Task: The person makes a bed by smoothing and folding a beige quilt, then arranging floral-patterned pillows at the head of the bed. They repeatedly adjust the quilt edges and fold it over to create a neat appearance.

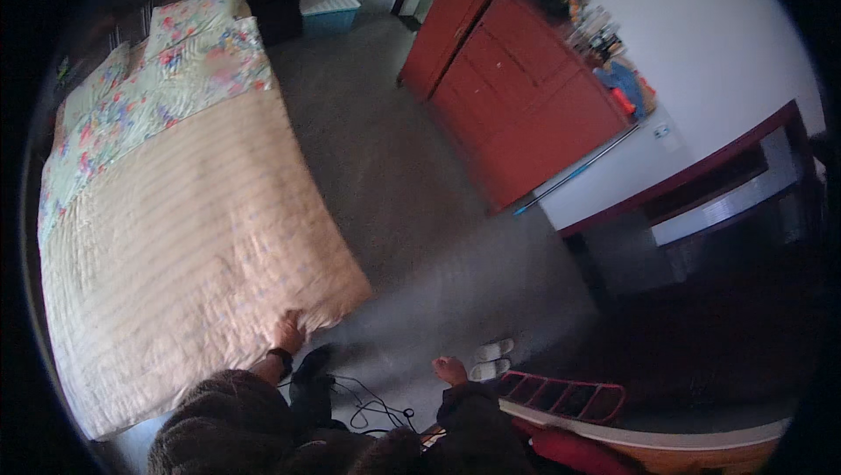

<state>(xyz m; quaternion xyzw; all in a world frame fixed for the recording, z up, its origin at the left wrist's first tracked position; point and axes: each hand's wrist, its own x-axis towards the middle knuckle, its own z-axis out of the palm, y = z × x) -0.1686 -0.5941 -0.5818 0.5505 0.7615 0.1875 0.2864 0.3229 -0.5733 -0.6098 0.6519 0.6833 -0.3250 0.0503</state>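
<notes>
A cream quilt covers the lower part of the bed. At its foot edge, my left hand is closed on the quilt's border, where the cloth creases; a dark band circles that wrist. My right hand hangs over the floor, away from the bed, its fingers curled in and nothing visible in them. Just beyond it lies a pair of pale slippers. Floral bedding and a floral pillow are at the far end of the bed.
A red cabinet stands across the grey floor, with a blue pole against it. Black cables lie near my feet. A red metal rack is at the lower right. At the back are a dark nightstand and a blue bin.
</notes>
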